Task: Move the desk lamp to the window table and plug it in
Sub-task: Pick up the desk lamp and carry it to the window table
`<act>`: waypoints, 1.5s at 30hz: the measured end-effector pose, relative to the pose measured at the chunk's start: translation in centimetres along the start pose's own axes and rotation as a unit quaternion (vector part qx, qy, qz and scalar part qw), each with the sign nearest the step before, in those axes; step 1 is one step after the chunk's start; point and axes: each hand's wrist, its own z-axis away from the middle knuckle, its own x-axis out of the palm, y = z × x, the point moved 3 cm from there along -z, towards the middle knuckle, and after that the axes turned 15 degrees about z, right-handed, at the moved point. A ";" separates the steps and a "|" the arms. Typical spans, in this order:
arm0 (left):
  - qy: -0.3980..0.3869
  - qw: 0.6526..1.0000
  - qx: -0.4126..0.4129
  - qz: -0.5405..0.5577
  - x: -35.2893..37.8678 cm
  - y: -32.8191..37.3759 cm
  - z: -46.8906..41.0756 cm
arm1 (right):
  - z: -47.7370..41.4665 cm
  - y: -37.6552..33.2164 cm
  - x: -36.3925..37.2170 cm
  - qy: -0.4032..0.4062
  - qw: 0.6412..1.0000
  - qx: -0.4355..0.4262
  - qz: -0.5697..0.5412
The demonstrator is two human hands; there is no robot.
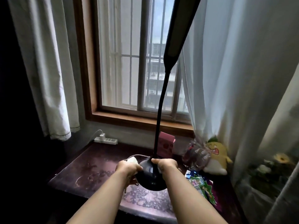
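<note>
A black desk lamp (152,177) with a round base and a long thin neck rises to the top of the view, over the dark window table (90,175). My left hand (127,167) grips the left side of the base and also holds the lamp's white plug (133,159) and its thin cord. My right hand (165,164) grips the base at the foot of the neck. A white power strip (106,140) lies at the table's back left, below the window, with a white charger plugged into it.
A pink box (165,145), a crinkled clear bag (196,155) and a yellow plush toy (217,156) stand at the back right. A colourful packet (203,187) lies right of the lamp. Curtains hang on both sides; flowers (275,165) sit far right.
</note>
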 end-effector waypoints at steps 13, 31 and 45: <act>0.042 0.999 -0.024 0.025 -1.1 0.0 -8.3 | -4.9 -3.9 5.0 -0.003 0.999 -0.016 0.044; -0.044 0.997 -0.052 -0.023 -7.6 8.2 -24.6 | -8.7 -14.4 17.3 0.038 0.997 0.061 -0.010; -0.117 0.988 -0.091 -0.041 -9.1 9.4 -31.5 | -12.0 -16.8 21.7 0.078 0.990 0.107 -0.037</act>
